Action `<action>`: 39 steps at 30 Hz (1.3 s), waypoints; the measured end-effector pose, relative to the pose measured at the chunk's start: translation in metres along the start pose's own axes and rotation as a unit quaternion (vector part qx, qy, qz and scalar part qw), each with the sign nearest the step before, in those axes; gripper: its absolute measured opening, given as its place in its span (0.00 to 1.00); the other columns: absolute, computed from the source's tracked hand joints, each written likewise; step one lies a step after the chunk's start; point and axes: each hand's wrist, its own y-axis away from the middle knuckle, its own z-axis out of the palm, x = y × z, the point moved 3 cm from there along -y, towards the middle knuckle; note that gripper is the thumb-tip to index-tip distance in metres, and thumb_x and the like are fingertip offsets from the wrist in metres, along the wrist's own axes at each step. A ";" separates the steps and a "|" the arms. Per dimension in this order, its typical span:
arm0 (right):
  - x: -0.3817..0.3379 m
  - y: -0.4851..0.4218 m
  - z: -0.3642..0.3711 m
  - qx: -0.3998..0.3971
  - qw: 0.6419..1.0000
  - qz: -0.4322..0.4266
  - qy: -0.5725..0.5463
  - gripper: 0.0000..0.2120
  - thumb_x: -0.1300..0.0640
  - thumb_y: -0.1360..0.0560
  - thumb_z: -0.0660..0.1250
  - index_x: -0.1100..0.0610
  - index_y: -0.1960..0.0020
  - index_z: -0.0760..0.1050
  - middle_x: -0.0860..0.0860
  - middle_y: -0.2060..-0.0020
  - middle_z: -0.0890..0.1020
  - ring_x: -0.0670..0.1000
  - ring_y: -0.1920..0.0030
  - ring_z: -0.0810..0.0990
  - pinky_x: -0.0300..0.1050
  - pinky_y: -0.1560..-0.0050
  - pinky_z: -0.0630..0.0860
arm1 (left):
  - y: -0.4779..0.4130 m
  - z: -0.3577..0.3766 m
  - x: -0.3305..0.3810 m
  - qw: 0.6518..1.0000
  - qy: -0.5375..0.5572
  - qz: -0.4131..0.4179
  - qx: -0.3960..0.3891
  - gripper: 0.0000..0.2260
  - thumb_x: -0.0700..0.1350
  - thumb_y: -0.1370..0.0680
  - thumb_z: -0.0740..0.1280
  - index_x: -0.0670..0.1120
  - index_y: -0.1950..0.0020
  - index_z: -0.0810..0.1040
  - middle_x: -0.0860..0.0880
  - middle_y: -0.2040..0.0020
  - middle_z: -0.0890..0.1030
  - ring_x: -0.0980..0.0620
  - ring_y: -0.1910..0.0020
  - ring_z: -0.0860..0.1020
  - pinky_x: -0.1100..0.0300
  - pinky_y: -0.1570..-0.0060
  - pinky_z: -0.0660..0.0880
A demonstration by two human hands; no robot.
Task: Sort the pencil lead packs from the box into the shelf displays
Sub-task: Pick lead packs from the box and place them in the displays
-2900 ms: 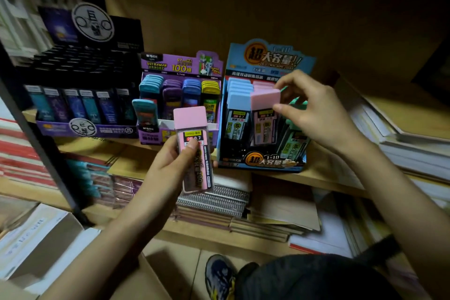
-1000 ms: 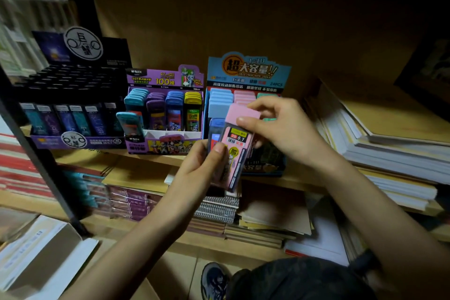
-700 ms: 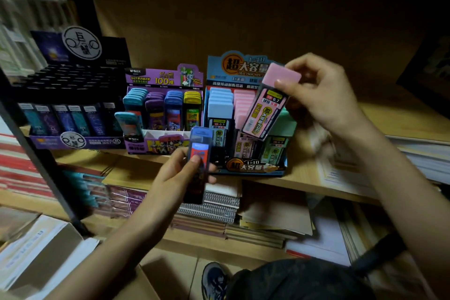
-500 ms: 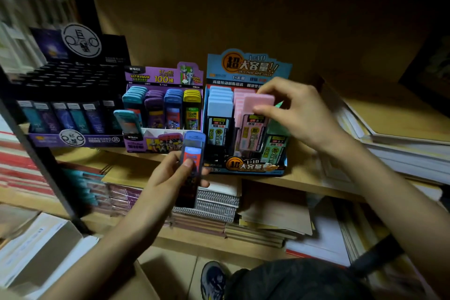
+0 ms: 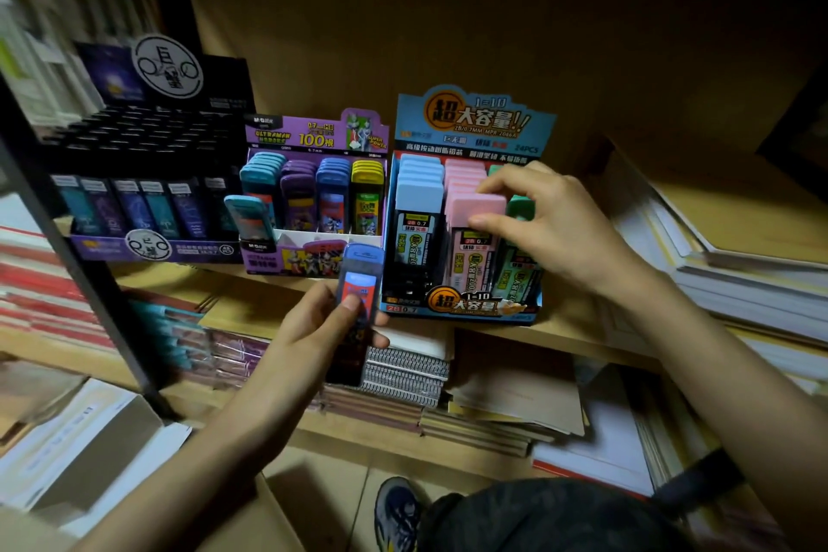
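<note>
My right hand [image 5: 551, 224] pinches the pink cap of a pink lead pack [image 5: 475, 238] that stands at the front of the pink row in the blue display box [image 5: 470, 126]. That box also holds a light-blue row and a green row. My left hand [image 5: 313, 327] grips a blue-capped lead pack [image 5: 358, 282] with a red label, held upright below and in front of the purple display box [image 5: 313, 134]. The purple box holds teal, purple, blue and yellow rows of packs.
A black display [image 5: 148, 157] of dark packs stands left of the purple box. Spiral notebooks [image 5: 403, 368] and paper stacks lie on the shelf below. Book stacks [image 5: 739, 260] fill the right side. An open cardboard box [image 5: 89, 453] sits at lower left. A black shelf post [image 5: 67, 247] crosses the left.
My right hand took the pink pack from my left hand, lifted it, then lowered it into the pink row. My left hand now holds only the blue-capped pack.
</note>
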 end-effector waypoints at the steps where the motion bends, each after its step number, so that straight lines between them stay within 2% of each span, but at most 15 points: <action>1: 0.001 0.002 0.001 0.009 1.000 -0.001 0.008 0.11 0.54 0.30 0.73 0.53 0.49 0.78 0.49 0.54 0.75 0.50 0.51 0.73 0.42 0.52 0.65 | 0.000 0.000 0.000 1.000 0.000 0.001 0.000 0.08 0.44 0.19 0.56 0.42 0.46 0.73 0.49 0.58 0.84 0.54 0.62 0.81 0.59 0.66 0.71; 4: -0.001 0.004 0.002 0.030 0.999 -0.028 0.029 0.11 0.56 0.30 0.73 0.57 0.49 0.79 0.49 0.55 0.77 0.49 0.51 0.71 0.39 0.52 0.63 | 0.001 -0.002 0.001 1.000 0.004 -0.002 0.001 0.08 0.44 0.20 0.56 0.43 0.46 0.73 0.49 0.58 0.84 0.54 0.62 0.81 0.57 0.66 0.72; 8: -0.005 0.003 0.005 0.027 1.000 -0.007 -0.011 0.11 0.56 0.31 0.74 0.56 0.49 0.81 0.48 0.56 0.76 0.52 0.50 0.75 0.46 0.48 0.68 | -0.001 -0.005 -0.001 1.000 0.011 -0.006 0.003 0.08 0.44 0.19 0.56 0.44 0.47 0.73 0.49 0.58 0.84 0.54 0.62 0.81 0.55 0.66 0.72; 15: -0.005 0.007 0.014 0.055 0.998 -0.023 0.019 0.12 0.54 0.31 0.73 0.54 0.48 0.79 0.46 0.56 0.74 0.48 0.52 0.69 0.37 0.55 0.58 | -0.004 -0.008 -0.006 1.000 0.011 -0.004 -0.001 0.07 0.46 0.20 0.57 0.46 0.48 0.74 0.49 0.57 0.84 0.53 0.61 0.81 0.60 0.67 0.73; 18: -0.007 0.011 0.016 0.077 0.992 -0.072 0.066 0.12 0.55 0.32 0.73 0.59 0.51 0.78 0.50 0.55 0.76 0.51 0.51 0.69 0.43 0.51 0.62 | -0.004 -0.008 -0.007 1.000 0.016 -0.003 -0.004 0.08 0.46 0.20 0.57 0.46 0.47 0.74 0.48 0.57 0.84 0.53 0.61 0.81 0.63 0.68 0.73; 21: -0.003 0.013 0.016 0.079 0.990 -0.066 0.097 0.13 0.57 0.33 0.75 0.62 0.54 0.78 0.57 0.51 0.76 0.56 0.48 0.71 0.47 0.47 0.67 | -0.004 -0.007 -0.005 1.000 0.022 0.000 0.001 0.07 0.45 0.20 0.57 0.45 0.48 0.74 0.48 0.57 0.84 0.53 0.62 0.81 0.63 0.65 0.74; 25: -0.006 0.017 0.016 0.082 0.983 -0.074 0.149 0.13 0.57 0.33 0.75 0.62 0.52 0.79 0.58 0.48 0.76 0.60 0.46 0.72 0.54 0.46 0.69 | -0.002 -0.004 0.001 0.999 0.033 -0.001 0.010 0.07 0.43 0.19 0.57 0.43 0.47 0.73 0.47 0.58 0.84 0.53 0.62 0.81 0.56 0.58 0.73; 27: -0.017 0.017 0.015 0.101 0.977 -0.096 0.161 0.13 0.55 0.30 0.73 0.60 0.48 0.79 0.57 0.47 0.76 0.58 0.44 0.71 0.50 0.44 0.68 | -0.002 -0.003 0.006 0.999 0.031 0.008 0.010 0.07 0.43 0.19 0.57 0.44 0.48 0.73 0.48 0.59 0.84 0.53 0.62 0.81 0.56 0.58 0.72; 29: -0.032 0.014 0.020 0.076 0.988 -0.100 0.086 0.14 0.53 0.28 0.69 0.58 0.45 0.77 0.54 0.48 0.76 0.52 0.46 0.71 0.44 0.45 0.67 | -0.002 -0.003 0.011 0.999 0.035 0.025 0.006 0.06 0.42 0.19 0.57 0.43 0.49 0.73 0.49 0.60 0.83 0.53 0.61 0.80 0.57 0.58 0.72; 31: -0.049 0.009 0.033 0.001 0.996 -0.041 -0.075 0.12 0.52 0.26 0.67 0.54 0.43 0.76 0.48 0.52 0.78 0.46 0.53 0.74 0.40 0.51 0.71 | -0.002 -0.005 0.018 0.998 0.044 0.047 0.004 0.07 0.42 0.20 0.57 0.41 0.49 0.73 0.47 0.60 0.82 0.51 0.60 0.79 0.58 0.56 0.73; 33: -0.063 0.001 0.050 -0.055 0.980 0.023 -0.189 0.09 0.53 0.25 0.68 0.51 0.45 0.77 0.45 0.57 0.80 0.45 0.57 0.77 0.38 0.55 0.73 | -0.002 -0.008 0.023 0.997 0.054 0.059 -0.001 0.08 0.43 0.21 0.58 0.41 0.47 0.73 0.46 0.60 0.82 0.52 0.60 0.80 0.61 0.56 0.75; 34: -0.069 -0.002 0.057 -0.065 0.975 0.032 -0.211 0.08 0.55 0.25 0.68 0.52 0.47 0.77 0.46 0.58 0.80 0.46 0.56 0.78 0.37 0.55 0.74 | -0.003 -0.009 0.025 0.996 0.060 0.064 -0.005 0.08 0.43 0.22 0.58 0.41 0.47 0.73 0.46 0.60 0.81 0.53 0.60 0.80 0.64 0.57 0.76; 36: -0.079 -0.011 0.067 -0.074 0.966 0.034 -0.246 0.05 0.58 0.26 0.69 0.52 0.51 0.77 0.48 0.59 0.81 0.48 0.56 0.79 0.42 0.53 0.75 | -0.004 -0.014 0.029 0.995 0.062 0.074 -0.009 0.08 0.42 0.22 0.58 0.42 0.47 0.74 0.46 0.59 0.81 0.54 0.60 0.80 0.66 0.58 0.77; 37: -0.084 -0.015 0.070 -0.080 0.961 0.034 -0.264 0.05 0.60 0.27 0.70 0.52 0.53 0.77 0.48 0.60 0.81 0.48 0.57 0.79 0.45 0.53 0.75 | -0.005 -0.017 0.031 0.995 0.054 0.080 -0.009 0.08 0.43 0.22 0.58 0.43 0.47 0.74 0.46 0.58 0.82 0.54 0.59 0.80 0.66 0.57 0.77; 39: -0.089 -0.024 0.071 -0.086 0.954 0.032 -0.287 0.09 0.63 0.28 0.70 0.50 0.57 0.75 0.47 0.62 0.79 0.46 0.60 0.78 0.42 0.57 0.76 | -0.007 -0.025 0.037 0.995 0.015 0.102 -0.008 0.10 0.44 0.23 0.59 0.44 0.45 0.75 0.47 0.55 0.82 0.54 0.56 0.79 0.66 0.55 0.75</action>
